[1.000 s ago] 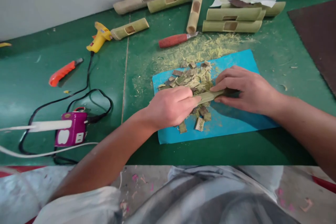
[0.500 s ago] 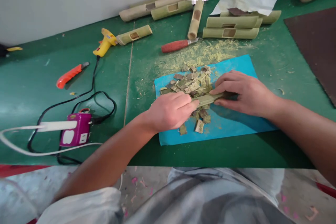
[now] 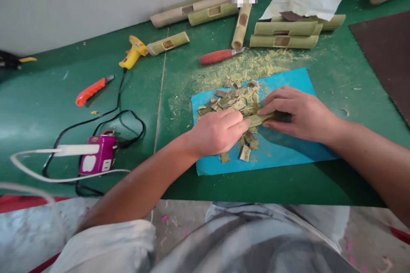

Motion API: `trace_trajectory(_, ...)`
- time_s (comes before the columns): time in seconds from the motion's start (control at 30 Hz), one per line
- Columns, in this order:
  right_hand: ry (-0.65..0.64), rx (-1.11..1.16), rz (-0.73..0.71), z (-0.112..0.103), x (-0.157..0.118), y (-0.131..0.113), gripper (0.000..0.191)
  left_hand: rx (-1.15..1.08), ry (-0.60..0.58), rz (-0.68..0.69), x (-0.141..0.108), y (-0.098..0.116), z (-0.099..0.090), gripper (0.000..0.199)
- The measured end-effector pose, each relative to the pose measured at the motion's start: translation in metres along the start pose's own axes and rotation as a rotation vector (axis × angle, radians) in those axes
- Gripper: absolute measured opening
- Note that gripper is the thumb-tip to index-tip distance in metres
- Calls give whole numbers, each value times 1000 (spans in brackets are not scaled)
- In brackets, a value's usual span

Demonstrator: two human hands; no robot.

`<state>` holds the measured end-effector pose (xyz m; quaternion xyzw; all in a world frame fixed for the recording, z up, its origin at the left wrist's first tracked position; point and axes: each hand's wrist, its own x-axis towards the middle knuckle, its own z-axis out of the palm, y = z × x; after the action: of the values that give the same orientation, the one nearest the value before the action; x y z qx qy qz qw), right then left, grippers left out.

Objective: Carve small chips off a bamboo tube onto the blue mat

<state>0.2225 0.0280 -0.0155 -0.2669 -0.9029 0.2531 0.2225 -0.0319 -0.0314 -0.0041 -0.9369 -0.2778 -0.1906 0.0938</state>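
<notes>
A narrow greenish bamboo piece (image 3: 256, 120) lies between my hands, low over a blue sheet (image 3: 288, 153). My right hand (image 3: 297, 113) pinches its right part between thumb and fingers. With fingers curled, my left hand (image 3: 218, 132) is closed on its left end; the fingertips partly hide that end. Small bamboo chips (image 3: 235, 100) are heaped on the sheet behind and beside my left hand, and a few (image 3: 245, 152) lie in front. Pale shavings (image 3: 253, 66) are scattered on the green table beyond the sheet.
A red-handled knife (image 3: 218, 56) lies behind the sheet, near cut bamboo tubes (image 3: 285, 42). On the left are an orange cutter (image 3: 92, 91), a yellow glue gun (image 3: 133, 53) and a purple power block (image 3: 99, 153) with cables. A dark mat (image 3: 384, 47) is at right.
My left hand has slid slightly right along the bamboo piece, toward my right hand. My right hand keeps its hold. The whole view has shifted a little.
</notes>
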Motion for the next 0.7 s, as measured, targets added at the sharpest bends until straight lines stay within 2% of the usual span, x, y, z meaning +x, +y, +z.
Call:
trace_trajectory(0.13, 1, 12, 2, 0, 0, 0, 16, -21, -53, -4, 1, -1, -4, 17)
trace_trajectory(0.37, 14, 6, 0, 0, 0, -1, 16, -32, -79, -20, 0, 0, -5, 22)
trace_trajectory(0.7, 6, 3, 0, -1, 1, 0, 17, -71, -61, -52, -2, 0, -4, 19)
